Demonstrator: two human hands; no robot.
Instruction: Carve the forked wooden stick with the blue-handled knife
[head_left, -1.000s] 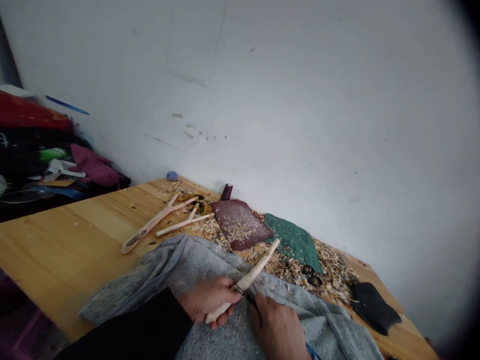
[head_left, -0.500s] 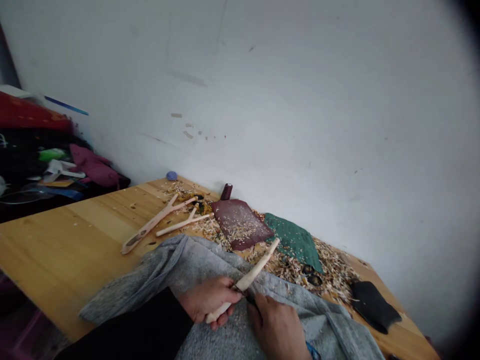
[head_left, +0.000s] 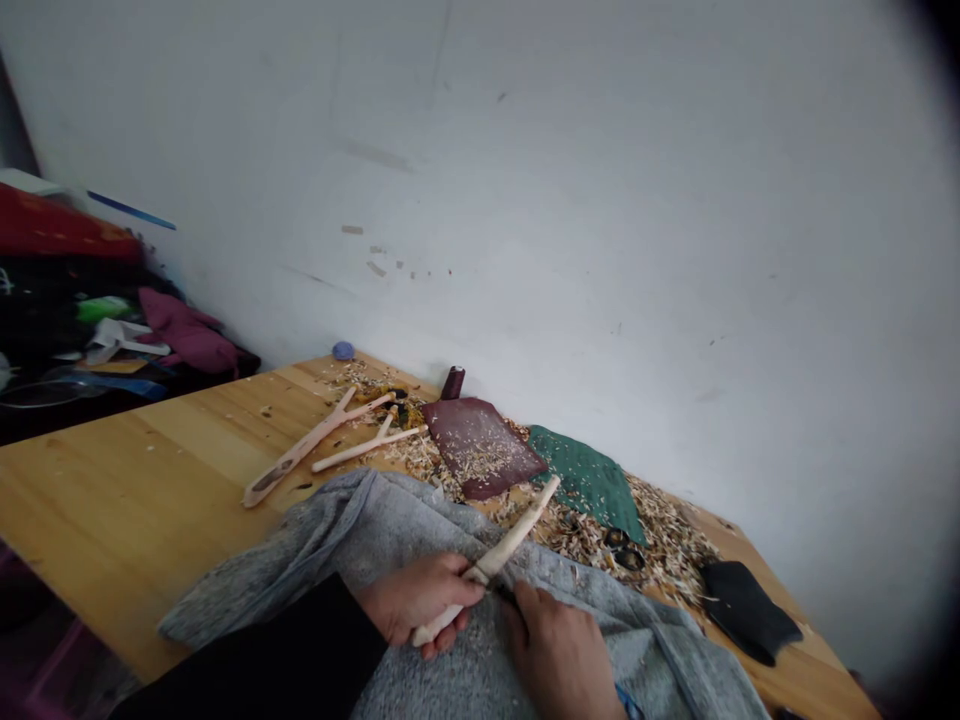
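Note:
My left hand point(head_left: 420, 600) is wrapped around the lower part of a peeled, pale wooden stick point(head_left: 521, 532), which slants up to the right over a grey cloth point(head_left: 300, 560). My right hand point(head_left: 559, 645) is closed around the dark handle of a small knife point(head_left: 505, 594). The knife's blade lies against the stick just by my left thumb; much of the blade and handle is hidden. Beyond the cloth, two peeled forked branches, a larger one point(head_left: 300, 452) and a smaller one point(head_left: 367, 448), lie on the wooden table point(head_left: 142, 480).
Wood shavings point(head_left: 671, 545) cover much of the table's far side. Among them lie a maroon sandpaper-like sheet point(head_left: 480, 440), a green sheet point(head_left: 589, 480) and a black piece point(head_left: 750, 610). A dark thread spool point(head_left: 453, 383) and a purple ball point(head_left: 343, 351) stand near the wall point(head_left: 600, 220).
My right hand has shifted slightly right and down with the knife, along the stick near my left thumb. My left hand and the stick stay in place.

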